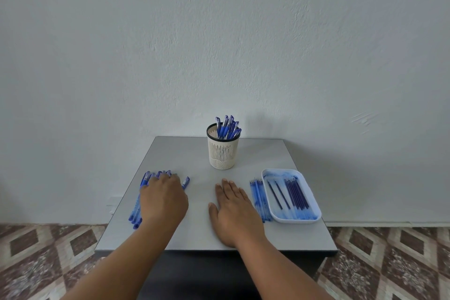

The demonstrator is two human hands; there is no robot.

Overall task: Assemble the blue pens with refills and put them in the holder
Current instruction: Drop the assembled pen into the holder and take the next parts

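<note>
A cream slotted pen holder point(222, 151) stands at the back middle of the grey table point(199, 178), with several blue pens point(227, 126) upright in it. A row of blue pens point(136, 209) lies at the left. My left hand point(163, 200) rests palm down on top of that row, fingers curled over the caps; whether it grips one I cannot tell. My right hand point(233, 209) lies flat on the table in the middle, holding nothing. Several refills point(259, 200) lie right of it, and more dark refills point(295, 193) lie in a white tray point(292, 220).
The table stands against a pale wall, and its front edge runs just below my wrists. Patterned floor tiles show on both sides. One pen point(185, 182) lies just right of my left hand's fingers.
</note>
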